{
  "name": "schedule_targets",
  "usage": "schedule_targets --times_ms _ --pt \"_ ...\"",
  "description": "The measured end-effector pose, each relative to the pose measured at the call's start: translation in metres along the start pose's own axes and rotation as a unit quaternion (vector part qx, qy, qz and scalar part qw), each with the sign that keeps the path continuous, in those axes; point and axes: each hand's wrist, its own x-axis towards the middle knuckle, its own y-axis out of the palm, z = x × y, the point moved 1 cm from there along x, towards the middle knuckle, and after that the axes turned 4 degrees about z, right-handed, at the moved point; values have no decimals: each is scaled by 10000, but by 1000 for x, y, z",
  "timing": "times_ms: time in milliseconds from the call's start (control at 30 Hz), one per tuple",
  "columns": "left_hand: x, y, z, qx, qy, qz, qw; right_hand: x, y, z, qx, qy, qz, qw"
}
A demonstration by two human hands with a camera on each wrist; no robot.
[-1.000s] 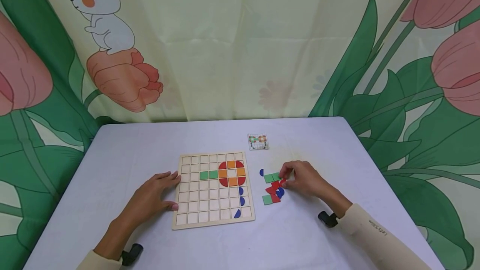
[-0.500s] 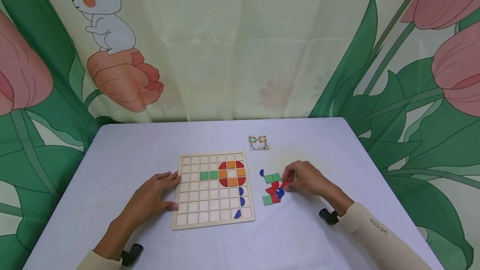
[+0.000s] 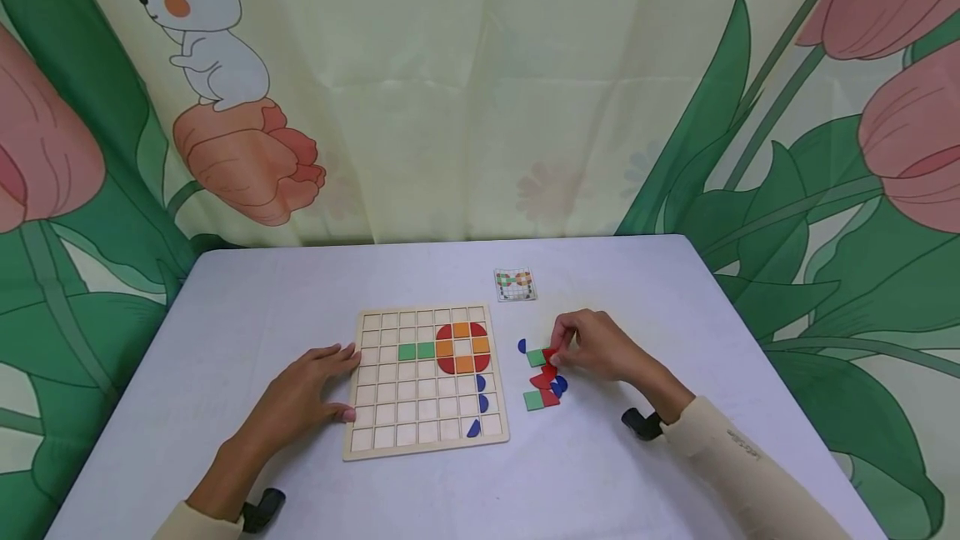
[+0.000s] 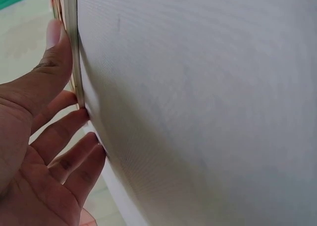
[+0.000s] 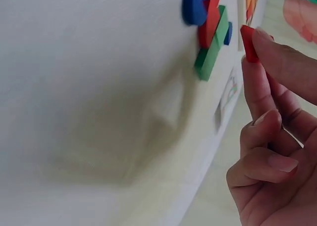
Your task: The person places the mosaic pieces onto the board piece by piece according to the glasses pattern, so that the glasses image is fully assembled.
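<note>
My right hand [image 3: 600, 346] pinches a small red piece [image 5: 249, 43] between thumb and index finger, above the loose pieces; its other fingers curl inward in the right wrist view. Below it lie green squares [image 3: 535, 357], red pieces [image 3: 540, 381] and blue half-rounds [image 3: 560, 385], some overlapping. My left hand [image 3: 300, 390] rests along the left edge of a wooden grid board [image 3: 397, 413], fingers spread; the left wrist view shows thumb and fingertips at that edge. On the board, red quarter-rounds and orange squares form a ring [image 3: 462, 348], with two green squares [image 3: 417, 351] to its left.
Three blue pieces [image 3: 481, 383] sit on the board's right side. A small pattern card [image 3: 515, 284] lies behind the board. One blue half-round [image 3: 522, 346] lies apart from the pile. A white cloth [image 3: 285, 290] covers the table, and a printed curtain [image 3: 480, 107] hangs behind.
My right hand has shifted right, then lifted and moved left with the red piece, over the green squares. My left hand and the board have stayed put.
</note>
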Motion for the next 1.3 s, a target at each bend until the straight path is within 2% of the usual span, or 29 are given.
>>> schedule_targets --times_ms 267,633,1033,1300 --pt "1 3 2 47 -12 -37 10000 15 9 22 155 -290 -292 9990" --pt "1 2 1 28 -65 10 10000 36 24 52 104 -536 -422 9976" --pt "2 4 0 64 -71 2 10000 67 44 79 -87 -1084 -241 9938" --pt "3 3 0 27 -129 21 9999 81 56 103 -61 -1333 -21 9911"
